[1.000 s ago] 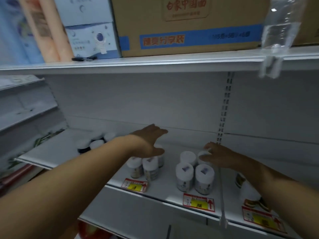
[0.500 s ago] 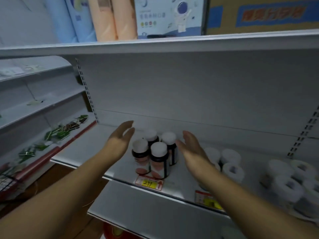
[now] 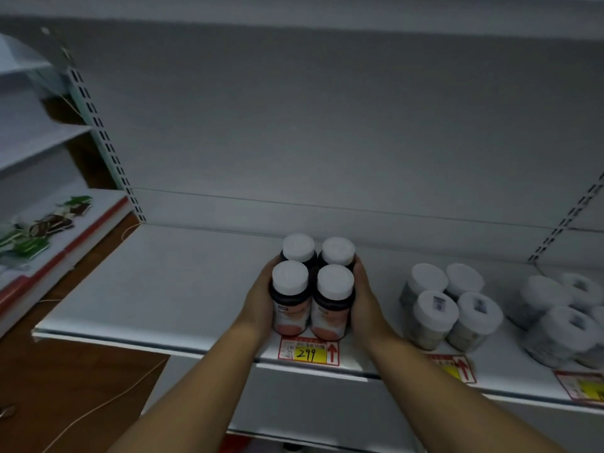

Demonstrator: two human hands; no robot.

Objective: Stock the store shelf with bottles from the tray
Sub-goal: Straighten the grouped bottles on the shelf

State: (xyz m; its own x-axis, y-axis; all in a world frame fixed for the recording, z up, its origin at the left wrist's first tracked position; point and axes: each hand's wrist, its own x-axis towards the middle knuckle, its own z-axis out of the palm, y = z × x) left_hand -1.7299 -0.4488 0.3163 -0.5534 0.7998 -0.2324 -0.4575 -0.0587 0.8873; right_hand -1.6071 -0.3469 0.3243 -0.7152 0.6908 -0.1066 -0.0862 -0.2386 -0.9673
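Observation:
Several dark bottles (image 3: 313, 289) with white caps and orange labels stand in a tight square near the front edge of the white shelf (image 3: 170, 282). My left hand (image 3: 260, 300) presses flat against the left side of the group. My right hand (image 3: 366, 302) presses against its right side, so the bottles are squeezed between both palms. A red and yellow price tag (image 3: 309, 351) reading 299 sits just below them. No tray is in view.
Two more clusters of white-capped bottles (image 3: 449, 308) (image 3: 562, 317) stand to the right on the same shelf. The left half of the shelf is bare. Green packets (image 3: 42, 223) lie on a neighbouring red-edged shelf at left. A slotted upright (image 3: 104, 135) runs up the back panel.
The view shifted left from the white bottles to the dark ones. Both hands, open on either side of the dark bottles half a second ago, have closed in against them.

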